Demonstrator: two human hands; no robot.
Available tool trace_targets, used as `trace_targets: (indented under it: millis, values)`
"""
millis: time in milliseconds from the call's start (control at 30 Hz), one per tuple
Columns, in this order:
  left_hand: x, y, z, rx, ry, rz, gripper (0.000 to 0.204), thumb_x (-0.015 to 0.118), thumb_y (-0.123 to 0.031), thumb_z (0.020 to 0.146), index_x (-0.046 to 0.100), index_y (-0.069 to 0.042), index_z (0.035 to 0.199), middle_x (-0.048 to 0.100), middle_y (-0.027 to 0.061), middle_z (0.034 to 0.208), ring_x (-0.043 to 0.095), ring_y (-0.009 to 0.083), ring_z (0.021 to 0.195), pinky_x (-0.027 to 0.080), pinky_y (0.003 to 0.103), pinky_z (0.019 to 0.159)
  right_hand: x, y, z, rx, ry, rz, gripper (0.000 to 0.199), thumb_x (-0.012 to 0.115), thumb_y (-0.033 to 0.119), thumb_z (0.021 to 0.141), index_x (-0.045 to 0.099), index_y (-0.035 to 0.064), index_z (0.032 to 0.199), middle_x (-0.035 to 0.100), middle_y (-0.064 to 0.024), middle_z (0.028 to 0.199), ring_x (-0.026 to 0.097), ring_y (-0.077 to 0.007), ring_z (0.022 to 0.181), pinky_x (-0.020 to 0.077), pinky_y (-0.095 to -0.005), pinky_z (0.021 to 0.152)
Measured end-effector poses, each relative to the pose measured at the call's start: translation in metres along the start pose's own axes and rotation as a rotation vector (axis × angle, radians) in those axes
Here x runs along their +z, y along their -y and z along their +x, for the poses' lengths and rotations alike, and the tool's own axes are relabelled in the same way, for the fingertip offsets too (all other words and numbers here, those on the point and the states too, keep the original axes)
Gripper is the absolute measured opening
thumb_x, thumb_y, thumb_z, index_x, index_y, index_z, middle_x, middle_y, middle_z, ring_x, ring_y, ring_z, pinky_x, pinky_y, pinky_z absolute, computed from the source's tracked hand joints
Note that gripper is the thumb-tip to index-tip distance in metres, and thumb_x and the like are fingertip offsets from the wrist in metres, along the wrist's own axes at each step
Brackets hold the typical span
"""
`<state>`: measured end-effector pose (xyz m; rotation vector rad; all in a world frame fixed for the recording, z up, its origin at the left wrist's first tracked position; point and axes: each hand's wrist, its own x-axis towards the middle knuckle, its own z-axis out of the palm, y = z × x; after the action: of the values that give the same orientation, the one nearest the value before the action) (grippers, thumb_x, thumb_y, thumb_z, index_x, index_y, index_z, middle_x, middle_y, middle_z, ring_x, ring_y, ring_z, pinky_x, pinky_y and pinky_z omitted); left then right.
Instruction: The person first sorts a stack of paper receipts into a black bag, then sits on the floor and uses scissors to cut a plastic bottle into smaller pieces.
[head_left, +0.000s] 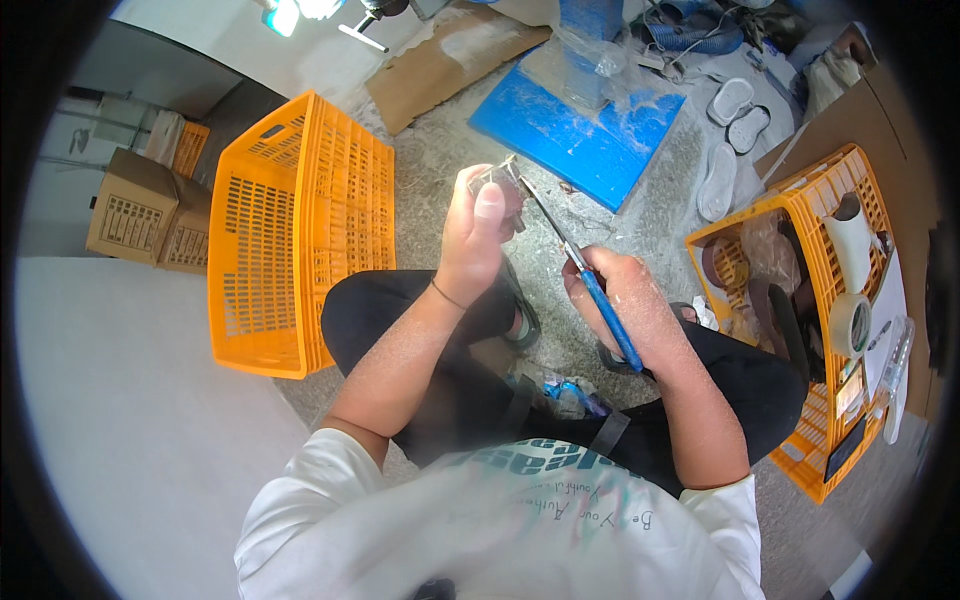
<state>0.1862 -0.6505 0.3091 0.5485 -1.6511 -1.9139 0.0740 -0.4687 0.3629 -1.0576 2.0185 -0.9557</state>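
Note:
My left hand (472,228) is raised in front of me, its fingers closed round a small, pale brownish piece (510,190) with thin, jagged-looking edges. The kind of piece is hard to tell, as the fingers cover part of it. In my right hand (625,298) is a slim hand tool (609,318) with a long blue handle and a narrow dark metal shaft, perhaps a file. Its tip meets or nearly meets the piece from the right; whether they touch I cannot tell. Pale dust coats my right hand and forearm.
A blue board (590,135) covered in dust lies ahead on the dusty floor, beside flattened cardboard (450,65). Yellow crates stand at left (345,200) and right (800,215); a tape roll (850,325) and a phone (846,449) rest on the right one. White clogs (717,180) sit beyond.

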Motion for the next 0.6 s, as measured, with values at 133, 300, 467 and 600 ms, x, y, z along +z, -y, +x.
trace_targets:
  millis: [133,300,467,600]
  values:
    - [-0.001,0.002,0.001,-0.001,0.029,-0.084,0.043,0.048,-0.044,0.105,0.047,-0.007,0.127,0.057,0.0023,0.099,0.051,0.0069,0.078,0.043,0.022,0.064,-0.004,-0.002,-0.001,0.019,0.053,0.118,0.02,0.066,0.016,0.091,0.065,-0.0021,0.099,0.067,-0.0214,0.078,0.072,-0.0303,0.077,0.053,-0.0392,0.072]
    - [0.001,-0.001,0.004,-0.082,-0.029,-0.164,0.044,0.044,-0.044,0.106,0.048,-0.007,0.128,0.057,0.0023,0.1,0.052,0.0079,0.079,0.044,0.022,0.066,0.004,-0.003,0.0,-0.099,-0.168,-0.118,0.025,0.068,0.019,0.091,0.063,-0.0013,0.105,0.067,-0.024,0.081,0.07,-0.0386,0.08,0.0528,-0.0425,0.073]
    - [0.003,-0.003,0.0,-0.029,-0.02,-0.164,0.046,0.042,-0.045,0.106,0.046,-0.006,0.13,0.058,0.0043,0.104,0.054,0.0091,0.084,0.047,0.023,0.069,0.008,-0.002,0.0,-0.093,-0.191,-0.17,0.026,0.068,0.019,0.092,0.062,-0.0014,0.107,0.066,-0.0265,0.082,0.068,-0.043,0.08,0.0523,-0.0453,0.072]
    - [0.003,-0.003,-0.005,0.096,-0.016,-0.134,0.053,0.045,-0.049,0.104,0.042,-0.005,0.134,0.058,0.0053,0.108,0.055,0.0097,0.087,0.048,0.024,0.072,0.006,0.005,-0.005,-0.025,-0.093,-0.108,0.026,0.067,0.019,0.092,0.061,-0.0027,0.106,0.066,-0.0267,0.081,0.068,-0.0433,0.079,0.0523,-0.045,0.071]
